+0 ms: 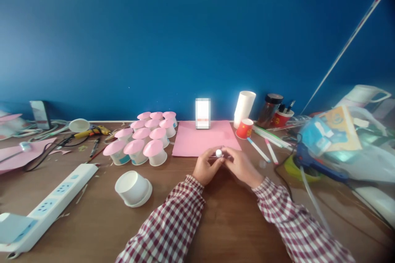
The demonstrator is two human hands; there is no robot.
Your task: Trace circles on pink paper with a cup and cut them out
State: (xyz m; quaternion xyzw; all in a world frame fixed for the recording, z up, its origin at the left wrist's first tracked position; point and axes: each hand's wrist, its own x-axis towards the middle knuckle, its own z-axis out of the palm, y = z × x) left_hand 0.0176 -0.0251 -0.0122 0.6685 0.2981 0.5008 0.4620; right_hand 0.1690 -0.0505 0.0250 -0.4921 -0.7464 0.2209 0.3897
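A small white ball (pixel 219 153) shows between my fingertips, just in front of the near edge of a pink sheet (pixel 200 141). My left hand (pixel 206 167) grips it from the left side, thumb and fingers bent together. From the other side my right hand (pixel 242 167) closes on it too, its fingertips meeting those of the left. Part of the ball, and anything beneath it, is hidden by the fingers. Left of my hands, a white tub (pixel 131 187) rests upside down on a white lid-like piece.
Several white cups topped with pink discs (pixel 153 148) stand at left. A power strip (pixel 52 201) lies nearer. A phone (pixel 203 114), a red paper cup (pixel 245 128), markers (pixel 258 150) and a jar (pixel 270 109) stand or lie farther back. A blue glue gun (pixel 321 164) lies right.
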